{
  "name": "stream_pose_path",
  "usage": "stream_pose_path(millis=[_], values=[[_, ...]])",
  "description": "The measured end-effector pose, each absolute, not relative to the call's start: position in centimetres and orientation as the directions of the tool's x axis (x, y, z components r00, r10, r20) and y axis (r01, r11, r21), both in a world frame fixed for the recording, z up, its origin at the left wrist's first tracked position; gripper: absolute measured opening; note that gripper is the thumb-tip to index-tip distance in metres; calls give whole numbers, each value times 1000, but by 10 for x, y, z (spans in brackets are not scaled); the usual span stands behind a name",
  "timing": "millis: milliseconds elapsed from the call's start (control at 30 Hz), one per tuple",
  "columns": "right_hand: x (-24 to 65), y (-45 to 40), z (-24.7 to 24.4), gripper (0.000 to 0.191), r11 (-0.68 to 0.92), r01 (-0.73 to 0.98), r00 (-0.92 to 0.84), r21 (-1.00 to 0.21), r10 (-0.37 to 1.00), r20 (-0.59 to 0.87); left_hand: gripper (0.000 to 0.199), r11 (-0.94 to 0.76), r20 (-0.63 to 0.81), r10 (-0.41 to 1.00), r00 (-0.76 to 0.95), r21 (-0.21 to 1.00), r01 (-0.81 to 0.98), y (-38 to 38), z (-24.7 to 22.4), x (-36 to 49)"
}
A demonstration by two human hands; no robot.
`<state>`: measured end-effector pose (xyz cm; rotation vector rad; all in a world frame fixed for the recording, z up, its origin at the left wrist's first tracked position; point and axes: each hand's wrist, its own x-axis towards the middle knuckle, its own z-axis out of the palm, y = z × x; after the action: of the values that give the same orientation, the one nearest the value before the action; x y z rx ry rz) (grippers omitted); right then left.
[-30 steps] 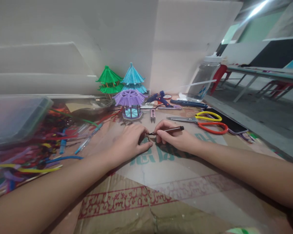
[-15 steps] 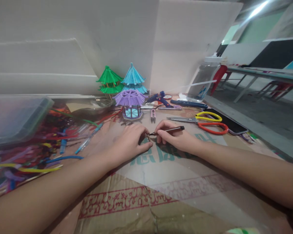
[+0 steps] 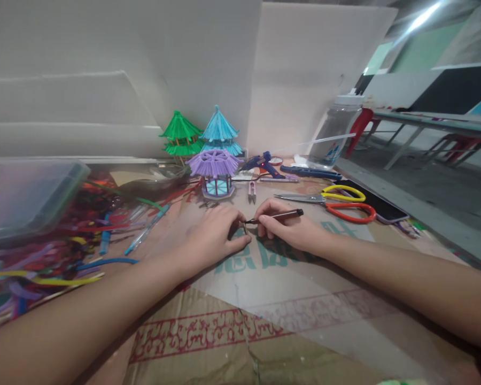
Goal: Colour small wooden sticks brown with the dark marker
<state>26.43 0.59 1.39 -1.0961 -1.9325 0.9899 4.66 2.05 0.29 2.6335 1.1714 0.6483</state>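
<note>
My right hand (image 3: 278,222) is closed around a dark marker pen (image 3: 286,214), its tip pointing left. Between the thumb and fingertips of my left hand (image 3: 220,230) is a small thin stick (image 3: 246,228), and the pen tip meets it near its upper end. Both hands rest low over the printed cardboard (image 3: 240,291). Just beyond them stands a small pavilion model (image 3: 215,174) with a purple fringed roof. Behind it are a blue-roofed model (image 3: 218,128) and a green-roofed model (image 3: 180,131).
Scissors (image 3: 326,199) with yellow and red handles lie right of my hands, beside a phone (image 3: 372,200). Thread snips (image 3: 252,192), a blue glue gun (image 3: 264,164) and a clear bottle (image 3: 332,133) sit further back. Coloured scraps (image 3: 64,235) and a plastic box (image 3: 28,198) occupy the left.
Both hands keep nearly the same pose, with the pen tip still at the small stick. The whole view has shifted very slightly.
</note>
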Motion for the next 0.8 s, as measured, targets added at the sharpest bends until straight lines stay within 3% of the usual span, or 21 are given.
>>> stream_pose_path(millis=[800], values=[[264, 4, 16, 9, 371, 320, -392, -872, 890, 235, 24, -661, 328, 750, 574, 377, 648, 19, 4, 47]])
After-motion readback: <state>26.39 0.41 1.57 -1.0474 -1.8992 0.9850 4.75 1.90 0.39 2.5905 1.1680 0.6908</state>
